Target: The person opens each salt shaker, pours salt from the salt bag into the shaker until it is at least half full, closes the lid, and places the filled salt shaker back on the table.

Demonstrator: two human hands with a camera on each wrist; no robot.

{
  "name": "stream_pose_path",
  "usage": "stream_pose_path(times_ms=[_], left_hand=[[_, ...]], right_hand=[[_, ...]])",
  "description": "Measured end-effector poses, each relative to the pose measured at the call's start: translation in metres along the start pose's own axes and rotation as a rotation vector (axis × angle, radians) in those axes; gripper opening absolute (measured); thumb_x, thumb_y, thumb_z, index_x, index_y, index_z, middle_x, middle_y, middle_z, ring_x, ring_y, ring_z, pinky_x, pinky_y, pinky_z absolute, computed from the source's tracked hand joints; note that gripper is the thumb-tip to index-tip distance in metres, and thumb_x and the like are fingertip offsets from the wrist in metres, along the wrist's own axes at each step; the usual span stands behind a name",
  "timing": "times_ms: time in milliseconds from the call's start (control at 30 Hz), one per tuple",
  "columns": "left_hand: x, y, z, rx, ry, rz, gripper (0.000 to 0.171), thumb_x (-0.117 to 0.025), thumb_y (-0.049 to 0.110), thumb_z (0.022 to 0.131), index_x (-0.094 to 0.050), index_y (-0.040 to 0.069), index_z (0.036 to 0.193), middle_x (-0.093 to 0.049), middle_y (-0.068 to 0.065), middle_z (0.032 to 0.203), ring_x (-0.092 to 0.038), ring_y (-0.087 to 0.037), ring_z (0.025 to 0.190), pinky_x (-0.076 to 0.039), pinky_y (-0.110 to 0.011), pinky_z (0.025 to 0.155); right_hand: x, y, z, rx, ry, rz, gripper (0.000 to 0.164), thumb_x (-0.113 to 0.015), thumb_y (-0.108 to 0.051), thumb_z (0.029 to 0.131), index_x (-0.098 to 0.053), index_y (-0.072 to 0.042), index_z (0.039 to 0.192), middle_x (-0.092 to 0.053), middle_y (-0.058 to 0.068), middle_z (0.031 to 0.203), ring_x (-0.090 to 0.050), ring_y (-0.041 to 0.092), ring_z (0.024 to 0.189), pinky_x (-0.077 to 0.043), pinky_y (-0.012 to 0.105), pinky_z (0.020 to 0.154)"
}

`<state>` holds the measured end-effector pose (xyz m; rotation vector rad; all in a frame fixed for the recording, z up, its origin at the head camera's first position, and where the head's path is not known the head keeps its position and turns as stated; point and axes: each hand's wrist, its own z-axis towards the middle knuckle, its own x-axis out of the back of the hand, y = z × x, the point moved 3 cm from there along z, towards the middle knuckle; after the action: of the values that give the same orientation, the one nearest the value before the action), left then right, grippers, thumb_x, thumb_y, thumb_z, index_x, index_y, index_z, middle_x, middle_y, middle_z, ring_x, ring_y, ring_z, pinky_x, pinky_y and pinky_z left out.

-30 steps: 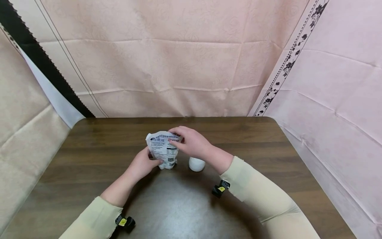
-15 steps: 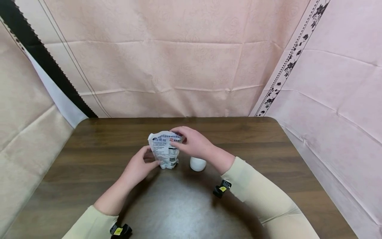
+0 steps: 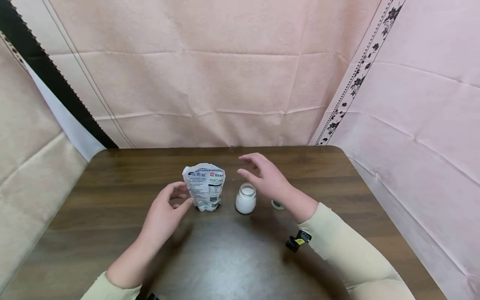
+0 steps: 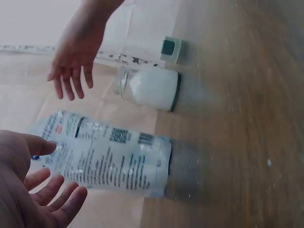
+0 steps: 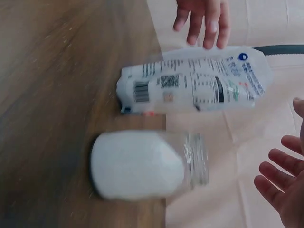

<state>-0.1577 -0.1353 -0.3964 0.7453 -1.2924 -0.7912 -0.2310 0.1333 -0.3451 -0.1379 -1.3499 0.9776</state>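
Note:
A white printed bag of salt (image 3: 205, 187) stands upright on the table. Just left of it is my left hand (image 3: 163, 213), its fingers relaxed and holding nothing; in the left wrist view a small gap seems to part it from the bag (image 4: 109, 156). To the bag's right stands a glass jar (image 3: 245, 203) without a lid, filled with white grains up to near its neck (image 5: 137, 166). My right hand (image 3: 268, 178) hovers above and right of the jar, fingers loosely spread, with nothing in them.
A small lid with a dark green centre (image 3: 277, 205) lies right of the jar, partly hidden by the right wrist; the left wrist view shows the lid (image 4: 171, 50) too. The wooden table (image 3: 221, 258) ends at a pale cloth backdrop (image 3: 225, 83).
My right hand has let go of the bag's top and moved right, past the jar, uncovering its mouth and the lid. My left hand has drawn slightly away from the bag, which stays standing.

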Motion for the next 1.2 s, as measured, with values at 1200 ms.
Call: stream_pose_path(times_ms=[1200], left_hand=[[-0.117, 0.025, 0.002, -0.027, -0.327, -0.033, 0.073, -0.070, 0.030, 0.082, -0.032, 0.016, 0.143, -0.044, -0.011, 0.135, -0.051, -0.025, 0.116, -0.045, -0.037, 0.091]], right_hand=[[-0.002, 0.102, -0.084, 0.009, -0.089, -0.344, 0.039, -0.065, -0.023, 0.086, -0.060, -0.010, 0.123, -0.051, 0.010, 0.129, -0.047, 0.026, 0.119, -0.041, 0.042, 0.095]])
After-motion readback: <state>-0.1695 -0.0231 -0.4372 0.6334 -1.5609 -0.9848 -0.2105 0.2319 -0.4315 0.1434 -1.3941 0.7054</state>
